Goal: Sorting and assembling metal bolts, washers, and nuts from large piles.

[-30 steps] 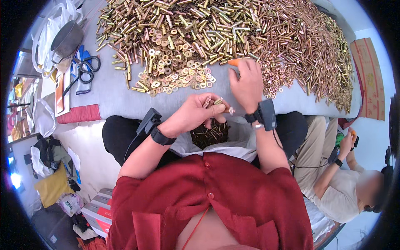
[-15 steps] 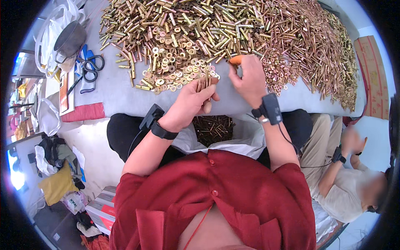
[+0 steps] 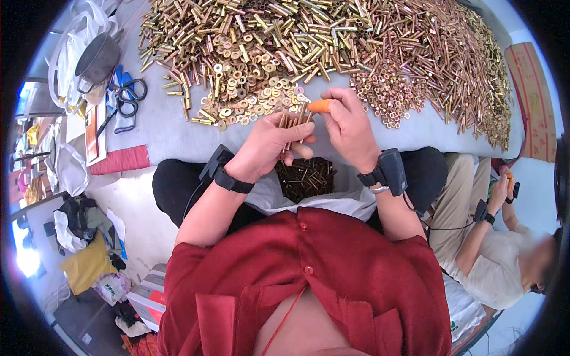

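Note:
My left hand (image 3: 261, 145) is closed around several slim metal bolts (image 3: 289, 127) standing nearly upright between the thumb and fingers. My right hand (image 3: 350, 127) has an orange cover (image 3: 320, 106) on one finger. Its fingertips are pinched together at the top of the held bolts; whatever lies between them is too small to make out. Just beyond my left hand spread flat round washers (image 3: 237, 95). Small nuts (image 3: 389, 101) lie in a heap past my right hand. Brassy metal sleeves (image 3: 332, 44) form a large pile across the back.
Below my hands, an open white sack (image 3: 350, 199) between my legs contains dark bolts (image 3: 304, 180). Black-handled scissors (image 3: 127, 98) and a dark pot (image 3: 98, 57) are at the table's left. A cardboard piece (image 3: 532, 101) stands at the right edge. Another person (image 3: 487, 267) sits at the right.
My right hand has come from the edge of the sleeve pile, moving left and nearer, to the bolts in my left hand. The left hand keeps its hold.

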Available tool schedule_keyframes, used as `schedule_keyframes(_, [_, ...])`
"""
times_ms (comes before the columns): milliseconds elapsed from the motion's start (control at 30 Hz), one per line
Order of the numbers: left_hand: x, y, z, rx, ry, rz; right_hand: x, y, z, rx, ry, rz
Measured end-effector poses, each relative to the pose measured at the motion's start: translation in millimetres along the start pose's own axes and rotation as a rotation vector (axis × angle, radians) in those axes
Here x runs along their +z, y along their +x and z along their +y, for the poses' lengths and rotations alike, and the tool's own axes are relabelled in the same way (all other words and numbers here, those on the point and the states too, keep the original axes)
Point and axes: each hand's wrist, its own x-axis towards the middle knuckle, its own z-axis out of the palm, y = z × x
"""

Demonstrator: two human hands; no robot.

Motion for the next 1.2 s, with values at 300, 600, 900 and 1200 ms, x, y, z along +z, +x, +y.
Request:
schedule_keyframes(300, [1, 0, -1, 0.039, -0.002, 0.001, -6, -6, -14, -0.145, -0.009, -0.039])
schedule_keyframes(600, [-14, 2, 4, 0.177, -0.024, 0.076, 25, 20, 6, 0.191, -0.123, 0.057])
schedule_keyframes(900, [-6, 2, 4, 0.284, 0.018, 0.236, 38, 16, 12, 0.24, -0.129, 0.115])
schedule_keyframes(1200, [-1, 4, -4, 0.213, 0.158, 0.173, 21, -3, -13, 0.585, 0.597, 0.144])
